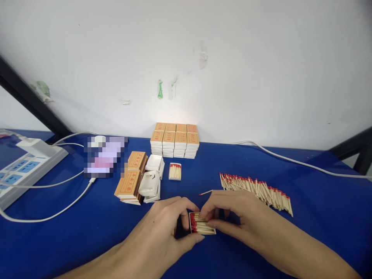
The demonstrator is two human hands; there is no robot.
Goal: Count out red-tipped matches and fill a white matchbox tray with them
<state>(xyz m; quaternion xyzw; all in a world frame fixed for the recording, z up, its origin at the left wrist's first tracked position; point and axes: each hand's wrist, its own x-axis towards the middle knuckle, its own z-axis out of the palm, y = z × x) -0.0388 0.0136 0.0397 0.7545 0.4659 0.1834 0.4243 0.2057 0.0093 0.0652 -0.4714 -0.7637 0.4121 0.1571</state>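
I take this for a small hand-packing workshop: a blue tabletop (58,232) against a bare white wall (232,58), matchboxes (174,139) stacked beyond my hands, loose matches (258,192) heaped just right of my right hand (229,211), empty trays (151,182) ahead of my left hand (165,224), a power strip (26,166) far to its left.

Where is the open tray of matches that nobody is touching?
In the head view, the untouched filled tray sits on the blue table centre, just in front of the stack of closed matchboxes and right of the empty white trays.
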